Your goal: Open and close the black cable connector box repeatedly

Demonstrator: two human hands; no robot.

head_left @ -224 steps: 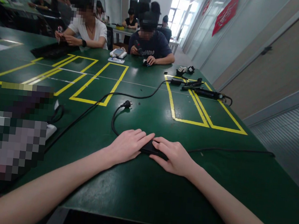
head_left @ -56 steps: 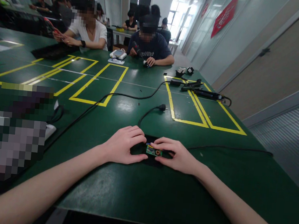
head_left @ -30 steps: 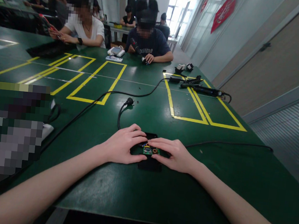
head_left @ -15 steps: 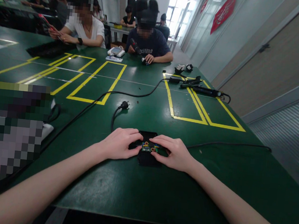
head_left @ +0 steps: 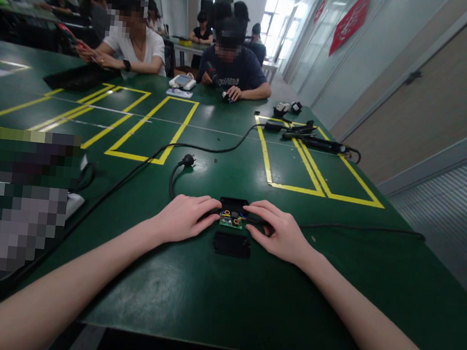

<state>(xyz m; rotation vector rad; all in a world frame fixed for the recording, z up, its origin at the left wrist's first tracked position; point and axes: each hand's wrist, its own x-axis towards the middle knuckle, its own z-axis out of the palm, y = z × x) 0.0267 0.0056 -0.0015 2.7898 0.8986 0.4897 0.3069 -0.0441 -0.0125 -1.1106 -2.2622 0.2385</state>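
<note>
A small green circuit board (head_left: 231, 220) with copper-ringed coils lies between my two hands, in front of one black casing half (head_left: 234, 202). My left hand (head_left: 186, 217) grips it from the left, thumb at the board's edge and fingertips by the casing's corner. From the other side my right hand (head_left: 280, 232) holds the board's right end, where a black cable (head_left: 360, 228) runs out under the palm. The exact finger contact is partly hidden. Nearer to me, a second black casing half (head_left: 231, 245) rests on the table, apart from both hands.
A black power plug (head_left: 187, 160) lies beyond my left hand. A long black cord (head_left: 203, 148) crosses the green table (head_left: 205, 293). Black tools (head_left: 319, 143) lie at back right. Two people (head_left: 235, 68) (head_left: 134, 50) sit opposite. Blurred items (head_left: 18, 220) stand at left.
The circuit board has moved away from me, off the nearer casing half and up to the farther one. My hands have spread slightly, showing more of the board. The plug has shifted left.
</note>
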